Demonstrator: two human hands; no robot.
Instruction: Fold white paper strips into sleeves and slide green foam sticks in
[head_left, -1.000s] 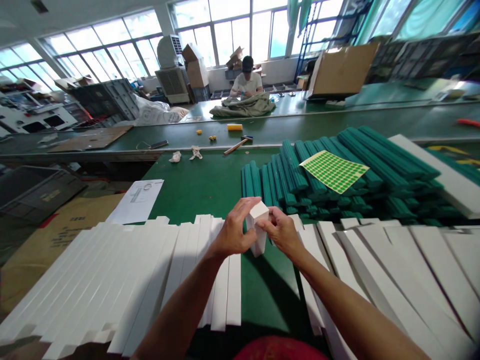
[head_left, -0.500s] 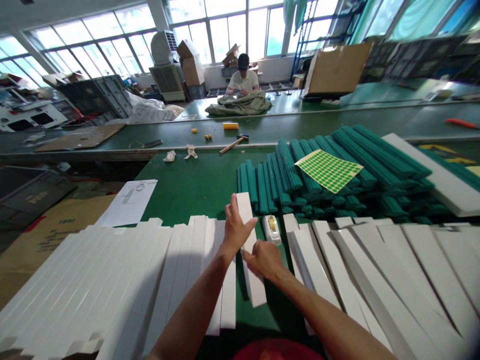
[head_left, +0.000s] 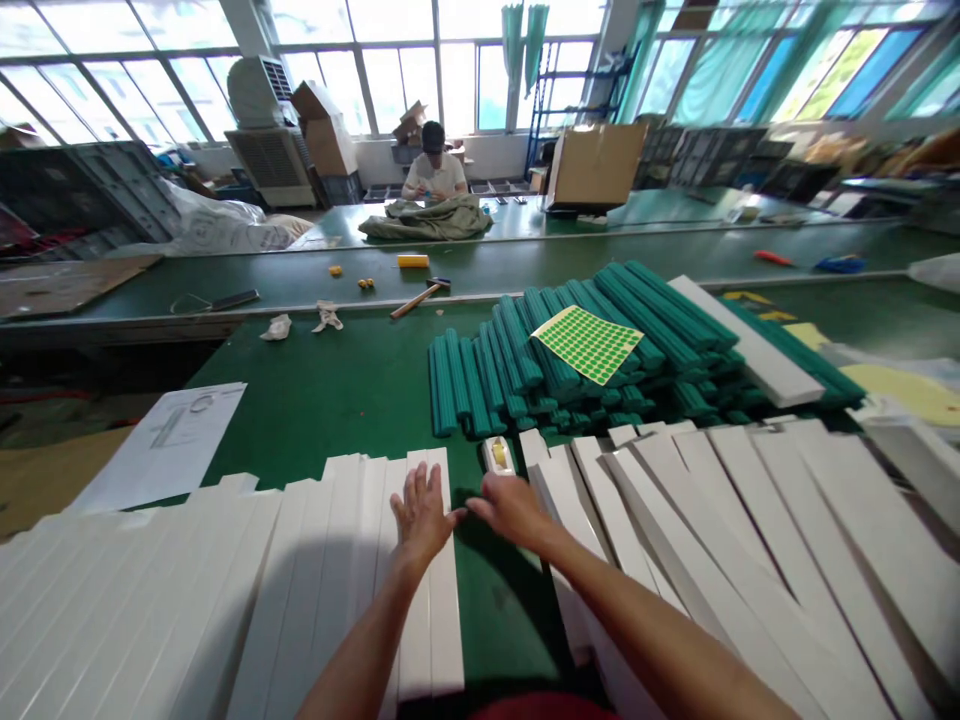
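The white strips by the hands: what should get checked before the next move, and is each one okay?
1. Left hand lies flat on the rightmost strip of the left row of white strips, fingers spread: ok.
2. Right hand holds nothing; it sits over the green table in the gap between the rows: ok.
3. Left row lies side by side, ends roughly level: ok.
4. Right pile of white strips is fanned and overlapping, not lined up: not ok.
5. Small white tape dispenser lies just beyond the right hand, apart from it: ok.
6. Whether the strip under the left hand is pushed tight against its neighbour: cannot tell.
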